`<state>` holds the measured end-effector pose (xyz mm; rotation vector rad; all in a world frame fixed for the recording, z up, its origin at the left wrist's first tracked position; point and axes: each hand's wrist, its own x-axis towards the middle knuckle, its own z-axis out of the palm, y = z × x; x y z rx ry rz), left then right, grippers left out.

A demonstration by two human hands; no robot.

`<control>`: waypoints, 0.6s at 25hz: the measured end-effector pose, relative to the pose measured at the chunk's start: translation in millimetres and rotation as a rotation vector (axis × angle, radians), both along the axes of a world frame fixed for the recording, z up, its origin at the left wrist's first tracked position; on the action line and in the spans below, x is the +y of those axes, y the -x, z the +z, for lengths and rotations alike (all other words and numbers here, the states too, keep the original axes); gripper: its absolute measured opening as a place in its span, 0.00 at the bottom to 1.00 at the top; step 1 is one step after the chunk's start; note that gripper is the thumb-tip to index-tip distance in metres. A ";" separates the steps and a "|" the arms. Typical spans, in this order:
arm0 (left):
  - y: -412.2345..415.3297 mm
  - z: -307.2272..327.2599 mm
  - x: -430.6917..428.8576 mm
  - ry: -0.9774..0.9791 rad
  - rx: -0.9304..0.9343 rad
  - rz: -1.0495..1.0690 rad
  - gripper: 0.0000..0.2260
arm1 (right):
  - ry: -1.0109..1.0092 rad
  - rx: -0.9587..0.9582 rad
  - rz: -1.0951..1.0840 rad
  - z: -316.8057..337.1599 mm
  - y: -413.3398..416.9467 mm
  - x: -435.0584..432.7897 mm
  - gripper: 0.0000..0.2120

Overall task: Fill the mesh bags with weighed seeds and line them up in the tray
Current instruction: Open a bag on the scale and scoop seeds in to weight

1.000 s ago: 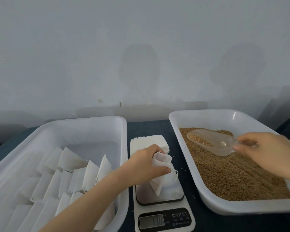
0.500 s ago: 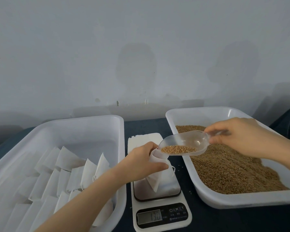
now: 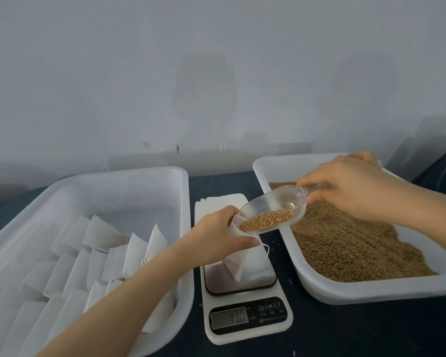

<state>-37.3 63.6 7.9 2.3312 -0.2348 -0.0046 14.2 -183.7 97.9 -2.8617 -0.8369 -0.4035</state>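
My left hand [image 3: 216, 237] holds a white mesh bag [image 3: 238, 261] by its mouth over the platform of a white kitchen scale [image 3: 245, 315]. My right hand [image 3: 350, 186] grips the handle of a clear plastic scoop [image 3: 273, 210], tilted down to the left. Brown seeds [image 3: 265, 220] have slid to the scoop's lip, which touches the bag's mouth. To the right stands a white tray [image 3: 366, 289] full of loose seeds [image 3: 345, 243]. A white tray [image 3: 175, 181] on the left holds several filled bags [image 3: 98, 253] in rows.
A stack of flat white bags [image 3: 216, 204] lies behind the scale, between the two trays. The scale's display [image 3: 229, 318] shows digits. A few stray seeds dot the dark tabletop [image 3: 371, 331]. A grey wall closes off the back.
My right hand has carried the scoop from over the seed tray leftward to the bag and tipped it, so the seeds slid to its lip. My left hand stays on the bag.
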 end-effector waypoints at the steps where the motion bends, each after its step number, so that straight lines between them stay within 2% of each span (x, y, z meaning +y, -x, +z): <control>1: -0.4 0.0 0.2 -0.003 -0.003 0.002 0.18 | 0.009 -0.016 0.002 2.1 -0.9 2.2 0.13; 6: -2.1 -1.1 0.5 -0.003 -0.001 0.006 0.19 | 0.073 -0.066 0.009 9.0 -2.7 8.5 0.13; 15: -3.4 -1.5 -0.1 -0.016 0.020 0.014 0.21 | 0.236 -0.195 0.052 20.8 -2.2 16.9 0.06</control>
